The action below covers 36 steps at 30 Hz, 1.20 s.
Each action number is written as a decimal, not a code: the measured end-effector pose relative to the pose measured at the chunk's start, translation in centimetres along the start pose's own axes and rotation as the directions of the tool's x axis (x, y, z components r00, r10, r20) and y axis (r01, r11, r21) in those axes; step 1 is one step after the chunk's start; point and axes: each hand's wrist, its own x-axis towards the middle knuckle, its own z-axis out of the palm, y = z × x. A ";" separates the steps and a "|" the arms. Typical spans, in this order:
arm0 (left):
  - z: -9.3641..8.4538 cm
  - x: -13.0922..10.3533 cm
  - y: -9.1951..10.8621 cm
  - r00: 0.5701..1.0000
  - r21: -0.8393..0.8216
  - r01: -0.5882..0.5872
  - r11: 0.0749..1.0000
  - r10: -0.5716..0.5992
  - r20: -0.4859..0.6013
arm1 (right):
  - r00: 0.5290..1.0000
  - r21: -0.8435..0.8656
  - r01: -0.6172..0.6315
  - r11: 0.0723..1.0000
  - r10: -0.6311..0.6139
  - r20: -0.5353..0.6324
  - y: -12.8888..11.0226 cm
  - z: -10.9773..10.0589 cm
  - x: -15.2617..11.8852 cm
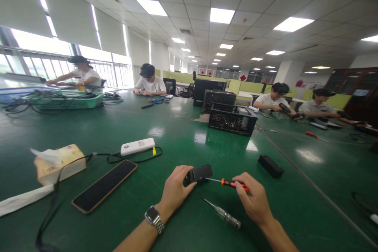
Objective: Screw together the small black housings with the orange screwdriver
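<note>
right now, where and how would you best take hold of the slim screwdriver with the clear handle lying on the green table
Probably by the thick end of the slim clear-handled screwdriver, from above and the right. It lies flat, its handle towards the right hand and its thin, pointed shaft angled away to the left. That hand holds the orange-and-black screwdriver, so it would need freeing first.

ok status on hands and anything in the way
Left hand gripping black part. Right hand holding orange screwdriver, tip at part's edge. Clear screwdriver lying between arms.
</note>
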 end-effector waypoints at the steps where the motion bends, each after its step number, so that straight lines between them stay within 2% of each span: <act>1: 0.0 0.0 0.0 1.000 0.000 0.001 1.000 -0.001 -0.001 | 1.000 -0.004 -0.007 1.000 0.007 0.008 0.0 0.0 0.0; 11: -0.1 0.1 0.2 1.000 -0.003 0.008 1.000 -0.008 0.012 | 1.000 0.013 0.002 1.000 -0.002 0.028 -0.3 0.2 0.1; 18: 0.0 0.1 -0.1 1.000 0.001 0.012 1.000 -0.012 -0.001 | 0.997 0.040 -0.029 0.999 0.032 -0.072 0.5 0.1 -0.2; 36: 0.3 -0.1 -0.4 1.000 -0.008 0.012 1.000 -0.012 0.006 | 0.999 0.047 -0.024 0.999 0.025 -0.024 -0.1 0.3 0.1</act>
